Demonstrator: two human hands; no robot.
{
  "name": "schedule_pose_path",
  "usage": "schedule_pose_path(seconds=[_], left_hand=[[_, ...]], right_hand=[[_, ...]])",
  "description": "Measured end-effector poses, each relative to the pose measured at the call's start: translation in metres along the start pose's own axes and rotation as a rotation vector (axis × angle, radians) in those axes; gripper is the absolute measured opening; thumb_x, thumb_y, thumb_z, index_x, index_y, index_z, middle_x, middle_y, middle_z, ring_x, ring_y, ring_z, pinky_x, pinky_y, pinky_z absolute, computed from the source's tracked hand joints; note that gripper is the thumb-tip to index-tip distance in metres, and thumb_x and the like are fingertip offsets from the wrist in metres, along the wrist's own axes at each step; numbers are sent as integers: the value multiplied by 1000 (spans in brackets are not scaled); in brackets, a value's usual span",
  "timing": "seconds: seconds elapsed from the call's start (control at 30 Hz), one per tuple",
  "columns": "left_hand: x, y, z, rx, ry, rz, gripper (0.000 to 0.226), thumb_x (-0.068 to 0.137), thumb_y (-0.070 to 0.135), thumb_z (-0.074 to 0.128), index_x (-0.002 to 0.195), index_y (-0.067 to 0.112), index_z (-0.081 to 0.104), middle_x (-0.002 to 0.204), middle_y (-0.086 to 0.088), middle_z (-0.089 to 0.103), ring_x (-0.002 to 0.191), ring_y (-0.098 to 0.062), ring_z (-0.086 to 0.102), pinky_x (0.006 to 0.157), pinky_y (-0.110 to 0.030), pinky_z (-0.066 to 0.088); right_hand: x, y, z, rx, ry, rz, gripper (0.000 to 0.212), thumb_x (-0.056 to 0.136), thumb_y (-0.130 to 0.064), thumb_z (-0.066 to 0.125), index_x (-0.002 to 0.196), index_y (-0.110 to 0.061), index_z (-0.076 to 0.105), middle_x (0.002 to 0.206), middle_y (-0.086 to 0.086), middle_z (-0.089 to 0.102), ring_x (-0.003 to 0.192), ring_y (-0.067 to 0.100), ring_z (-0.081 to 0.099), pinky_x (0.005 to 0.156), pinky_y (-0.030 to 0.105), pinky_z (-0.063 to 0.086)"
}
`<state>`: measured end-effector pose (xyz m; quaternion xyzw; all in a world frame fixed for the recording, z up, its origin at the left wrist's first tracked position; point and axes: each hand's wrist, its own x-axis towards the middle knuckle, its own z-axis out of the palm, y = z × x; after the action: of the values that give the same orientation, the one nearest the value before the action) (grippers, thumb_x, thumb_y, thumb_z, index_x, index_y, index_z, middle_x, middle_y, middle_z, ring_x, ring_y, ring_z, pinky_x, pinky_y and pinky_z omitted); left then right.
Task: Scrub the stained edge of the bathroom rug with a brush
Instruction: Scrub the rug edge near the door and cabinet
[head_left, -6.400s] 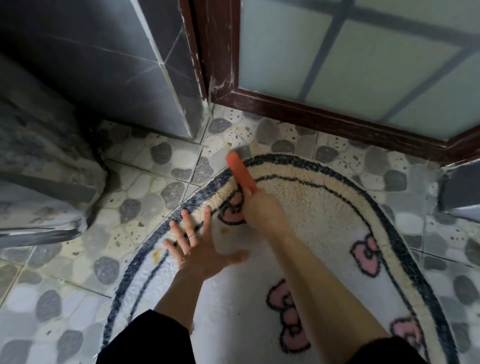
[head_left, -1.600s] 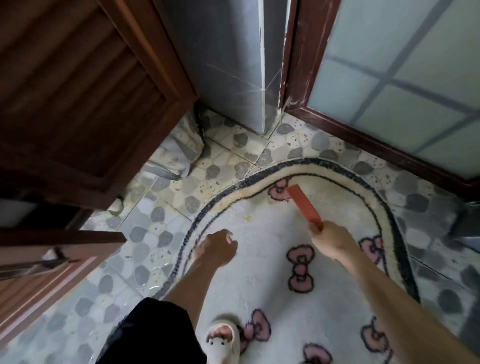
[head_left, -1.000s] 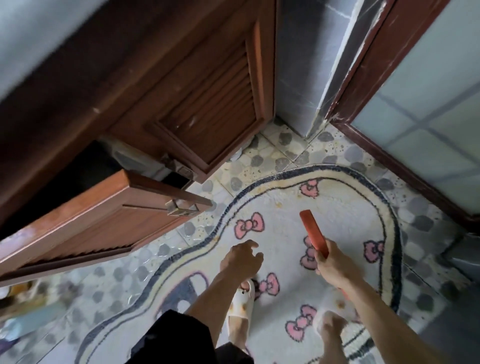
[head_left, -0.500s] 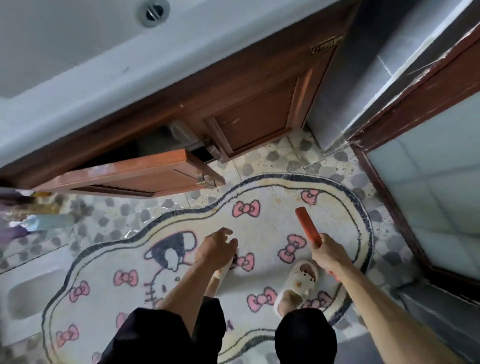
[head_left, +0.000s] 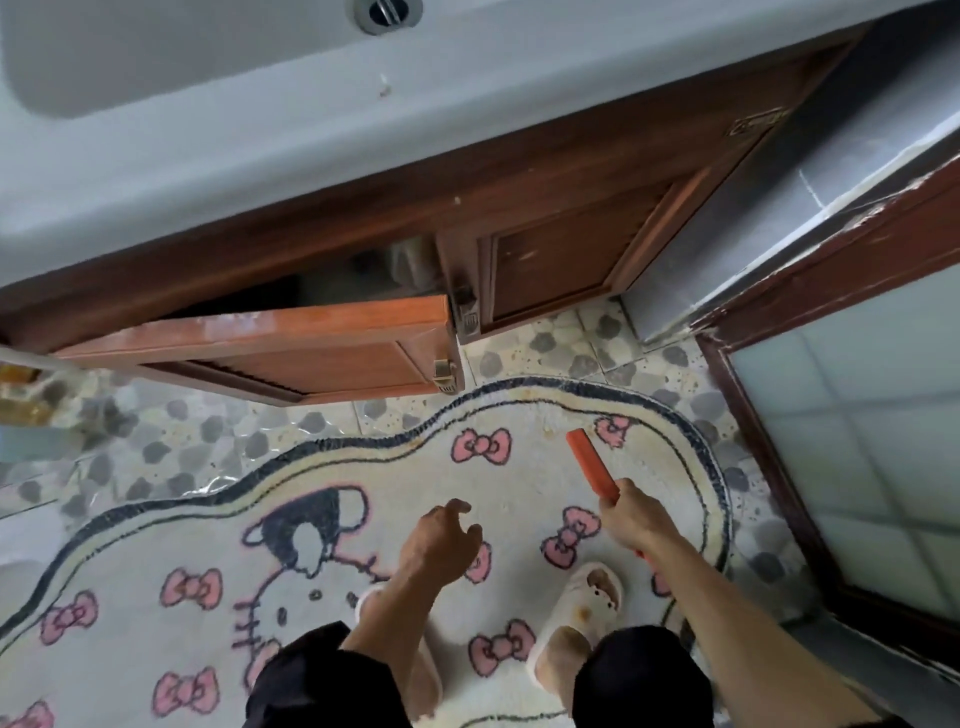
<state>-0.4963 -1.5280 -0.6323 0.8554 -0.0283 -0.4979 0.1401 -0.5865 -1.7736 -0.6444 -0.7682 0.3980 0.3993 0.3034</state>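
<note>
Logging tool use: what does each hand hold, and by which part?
The right hand grips the orange brush by its near end; the rest sticks out forward. The left hand holds nothing.

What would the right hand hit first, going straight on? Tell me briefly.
Probably the rug near its edge, just past the brush that the right hand holds; depth is unclear.

I am looking down on a pale sink (head_left: 208, 130) sitting over a brown wooden cabinet (head_left: 363, 208), its left door (head_left: 291, 338) hanging open, its right door (head_left: 561, 260) sitting closed. Pebble-patterned floor tiles (head_left: 571, 358) are running up to a grey tiled wall (head_left: 753, 208) and a frosted glass door (head_left: 857, 415), glowing pale in its dark wooden frame (head_left: 831, 257).
</note>
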Motion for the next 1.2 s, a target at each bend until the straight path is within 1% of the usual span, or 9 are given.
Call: schedule_pose_path(seconds=[0.2,0.33,0.5,0.63,0.77,0.9,0.97,1.07,1.2], left_hand=[[80,13,35,124,-25,119,50,99,40,50,147,28,43,144,-6,52,125,-26,55,99,-35,47],[156,24,75,212,-13,142,56,99,42,49,152,25,36,153,-5,43,138,-25,43,107,-34,41],[248,34,135,333,39,198,64,98,45,51,155,25,29,159,-7,31,146,-27,30,115,-39,33],[315,39,177,423,111,250,76,97,56,49,159,31,12,168,-5,-3,154,-31,0,123,-49,13],[357,36,200,452,180,276,96,88,70,53,157,43,-8,164,5,-27,153,-30,-16,117,-65,12],[350,22,215,434,134,235,108,82,76,56,153,47,-19,160,10,-35,150,-31,-25,112,-76,8],[348,22,221,364,107,199,117,75,82,59,153,48,-21,159,10,-38,148,-33,-31,108,-81,6],[350,33,236,253,108,134,132,62,93,57,148,46,-31,152,7,-48,139,-36,-45,104,-83,-4],[354,43,255,270,182,100,141,51,103,47,142,42,-43,146,4,-56,134,-39,-49,101,-84,-8]], right_hand=[[68,12,34,-118,-8,17,38,102,-29,45,131,-5,51,118,14,66,104,30,64,75,31,44],[146,29,60,-128,16,-20,41,100,-27,44,136,-9,50,117,11,66,97,26,64,73,31,46],[226,59,81,-155,134,-228,68,99,-21,42,154,-47,13,129,2,60,97,25,61,72,32,45],[296,72,89,-253,285,-369,54,101,-27,41,152,-36,25,113,12,65,80,28,62,63,32,42],[339,63,108,-223,373,-394,59,97,-15,45,150,-28,23,135,21,45,119,40,51,97,43,42],[331,72,139,-120,305,-304,76,101,-10,33,154,-48,-5,157,13,24,136,40,40,108,52,37],[313,105,158,-182,339,-318,81,99,-6,25,153,-46,-21,156,12,30,126,34,51,98,42,46],[290,150,174,-341,456,-358,67,104,-13,22,151,-31,-22,136,10,50,78,19,54,67,28,44],[335,82,139,-201,408,-220,77,102,-12,35,158,-32,-15,157,24,23,120,47,54,102,52,42]])
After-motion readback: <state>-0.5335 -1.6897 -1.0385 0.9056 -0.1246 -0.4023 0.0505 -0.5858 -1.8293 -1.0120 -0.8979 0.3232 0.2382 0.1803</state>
